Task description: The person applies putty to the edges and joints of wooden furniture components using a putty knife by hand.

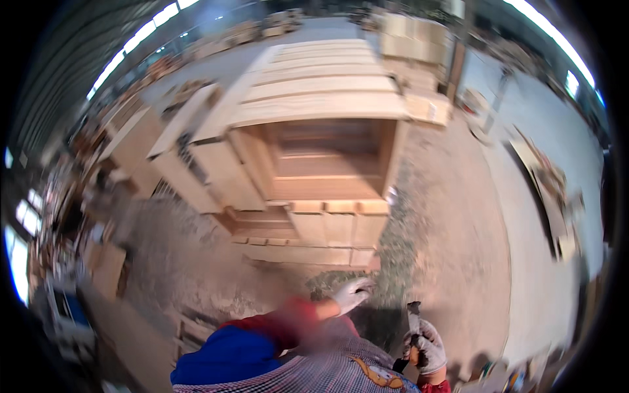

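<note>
head view, blurred by motion: a wooden pallet assembly [314,170] is seen lying on the gritty concrete floor [452,216] just ahead of the person, with a run of pale boards [321,78] laid across its far end and an open framed section nearer, closed off by short blocks [337,226] along its near edge. the left hand [352,293], gloved in light grey, is held out over the floor near those blocks; it touches nothing, and how far its fingers are spread cannot be told through the blur. the right hand [426,350], also gloved, is closed around the grip of a dark tool [414,321] with a narrow metal head pointing up, possibly a hammer or nailer. the tool is held low, close to the body and well apart from the pallet. it is judged stiff and moderately heavy at the head, best gripped low on the handle as it is now. the pallet is judged rigid, heavy and rough with splinters; an outer board edge or block would give the safest hold. stacked timber [413,39] is seen beyond.
</note>
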A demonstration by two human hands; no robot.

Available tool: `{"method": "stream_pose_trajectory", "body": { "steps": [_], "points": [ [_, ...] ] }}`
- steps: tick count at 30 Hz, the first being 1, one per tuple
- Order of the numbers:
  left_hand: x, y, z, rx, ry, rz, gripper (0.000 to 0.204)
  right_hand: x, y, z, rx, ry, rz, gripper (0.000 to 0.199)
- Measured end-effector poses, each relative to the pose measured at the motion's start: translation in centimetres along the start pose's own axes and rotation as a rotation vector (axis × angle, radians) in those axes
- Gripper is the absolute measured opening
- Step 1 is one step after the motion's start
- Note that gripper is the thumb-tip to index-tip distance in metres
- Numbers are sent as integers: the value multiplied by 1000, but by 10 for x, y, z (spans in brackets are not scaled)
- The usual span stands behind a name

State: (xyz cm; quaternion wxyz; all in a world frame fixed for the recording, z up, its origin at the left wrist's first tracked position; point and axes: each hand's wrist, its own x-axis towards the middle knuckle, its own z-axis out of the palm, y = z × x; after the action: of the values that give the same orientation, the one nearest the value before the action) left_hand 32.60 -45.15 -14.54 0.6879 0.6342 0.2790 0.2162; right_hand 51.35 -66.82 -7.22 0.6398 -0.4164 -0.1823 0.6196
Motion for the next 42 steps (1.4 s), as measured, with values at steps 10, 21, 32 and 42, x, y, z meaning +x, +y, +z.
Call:
{"method": "stream_pose_trajectory", "body": {
  "steps": [10,21,32,42],
  "points": [
    [-159,9,-174,-291,937,-123,14,196,3,160,-311,-533,441,37],
    [-208,7,-184,-457,1526,-121,27,327,44,306,-653,-1149,858,46],
    [-210,-10,-374,-87,1389,14,27,378,82,417,-289,-1069,808,42],
    [-155,117,-558,-136,520,261,70,345,118,473,-96,-716,429,39]
  ]
}}
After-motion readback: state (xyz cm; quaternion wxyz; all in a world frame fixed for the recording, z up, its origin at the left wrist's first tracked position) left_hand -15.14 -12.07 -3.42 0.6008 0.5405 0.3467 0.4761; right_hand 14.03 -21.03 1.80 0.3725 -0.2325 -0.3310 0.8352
